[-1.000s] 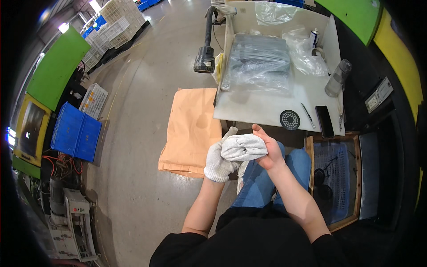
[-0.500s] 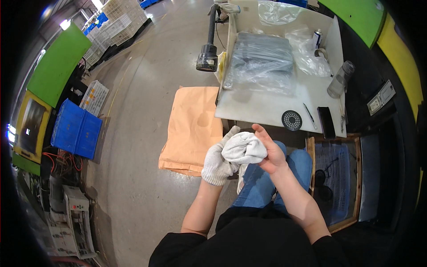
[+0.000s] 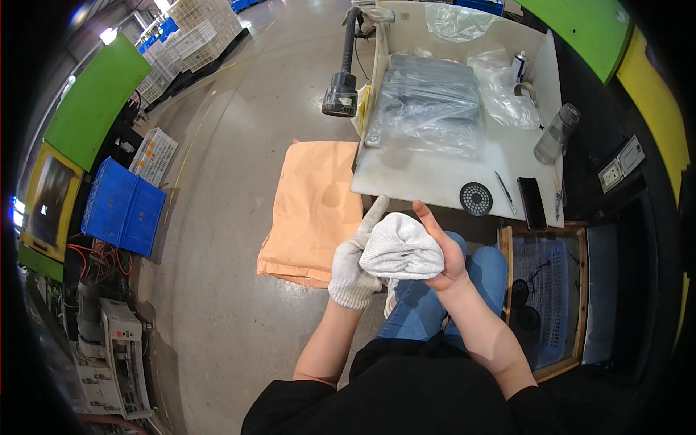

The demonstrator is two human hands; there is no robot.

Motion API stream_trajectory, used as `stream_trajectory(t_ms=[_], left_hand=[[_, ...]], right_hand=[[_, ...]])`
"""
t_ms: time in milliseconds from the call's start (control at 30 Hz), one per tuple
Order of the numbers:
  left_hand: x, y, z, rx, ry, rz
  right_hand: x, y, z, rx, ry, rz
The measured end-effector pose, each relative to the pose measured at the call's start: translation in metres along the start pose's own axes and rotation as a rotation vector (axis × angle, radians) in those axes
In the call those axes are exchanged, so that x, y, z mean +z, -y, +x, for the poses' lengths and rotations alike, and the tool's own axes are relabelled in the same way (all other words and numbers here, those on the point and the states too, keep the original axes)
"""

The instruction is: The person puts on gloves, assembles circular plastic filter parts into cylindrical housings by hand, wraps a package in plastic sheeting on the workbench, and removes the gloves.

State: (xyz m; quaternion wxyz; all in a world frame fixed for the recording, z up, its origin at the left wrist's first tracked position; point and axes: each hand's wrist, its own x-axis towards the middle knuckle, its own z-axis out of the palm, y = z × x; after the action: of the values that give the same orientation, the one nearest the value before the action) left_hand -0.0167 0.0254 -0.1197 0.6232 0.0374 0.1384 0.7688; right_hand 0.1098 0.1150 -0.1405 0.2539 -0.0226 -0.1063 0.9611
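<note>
A bunched white knit glove (image 3: 402, 246) is held between my two hands, above my lap. My left hand (image 3: 353, 267) wears a matching white knit glove with a ribbed cuff. Its thumb points up, and its other fingers go behind the bundle, partly hidden. My right hand (image 3: 451, 259) is bare and grips the bundle from the right side, its thumb raised and its other fingers mostly covered by the cloth.
Ahead stands a white worktable (image 3: 428, 177) with a plastic-wrapped stack (image 3: 431, 98), a black perforated disc (image 3: 475, 199), a pen-like tool (image 3: 506, 192), a phone (image 3: 531, 203) and a clear bottle (image 3: 557, 134). An orange-brown paper sack (image 3: 315, 210) lies left. A wood-framed opening (image 3: 507, 290) holds a blue basket (image 3: 554, 290).
The bundled glove has been turned and spread into a wider, rounder shape. My left thumb is lifted higher and straighter, while both hands stay in nearly the same place.
</note>
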Motion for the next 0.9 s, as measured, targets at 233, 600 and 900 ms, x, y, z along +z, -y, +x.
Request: stream_trajectory(t_ms=[233, 600, 900], left_hand=[[0.010, 0.000, -0.007, 0.065, -0.020, -0.017], [0.002, 0.003, -0.003, -0.081, 0.113, -0.094], [0.008, 0.011, -0.008, -0.018, 0.240, 0.110]], right_hand=[[0.003, 0.004, -0.003, 0.017, 0.101, -0.271], [0.018, -0.001, -0.008, -0.034, 0.027, 0.088], [0.016, 0.002, -0.011, -0.031, 0.100, 0.069]])
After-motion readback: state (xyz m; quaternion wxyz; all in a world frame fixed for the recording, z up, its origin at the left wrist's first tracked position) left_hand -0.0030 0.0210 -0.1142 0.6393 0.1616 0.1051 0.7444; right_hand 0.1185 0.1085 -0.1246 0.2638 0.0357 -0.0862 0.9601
